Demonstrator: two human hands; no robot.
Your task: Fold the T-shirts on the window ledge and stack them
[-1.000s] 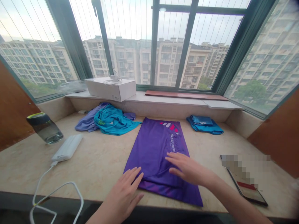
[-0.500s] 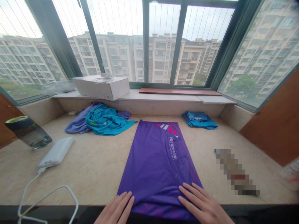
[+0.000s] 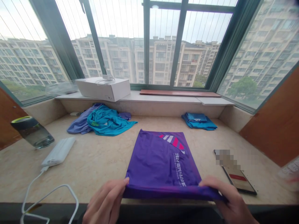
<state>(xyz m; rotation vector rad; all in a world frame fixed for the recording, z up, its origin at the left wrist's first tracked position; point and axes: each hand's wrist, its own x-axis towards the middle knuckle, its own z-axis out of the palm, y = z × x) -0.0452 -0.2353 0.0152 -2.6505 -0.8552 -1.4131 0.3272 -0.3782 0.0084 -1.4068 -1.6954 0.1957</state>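
A purple shirt (image 3: 154, 158) with pink and white stripes and white lettering lies folded lengthwise on the stone counter. Its near edge is lifted and turned up at the counter's front. My left hand (image 3: 106, 200) pinches the near left corner between thumb and fingers. At the near right corner, my right hand (image 3: 230, 197) grips the cloth, with a bit of fabric showing past the fingers. The shirt's far end rests flat on the counter.
Crumpled blue and lavender clothes (image 3: 109, 121) lie back left, a folded blue garment (image 3: 198, 120) back right. A bottle (image 3: 34, 132) and a white power bank with cable (image 3: 59, 151) are left. A phone (image 3: 240, 179) lies right; a white box (image 3: 104, 88) sits on the sill.
Both hands have gone from lying flat on the shirt to gripping its near corners. The near edge has been raised, and the shirt's far end has slid toward me.
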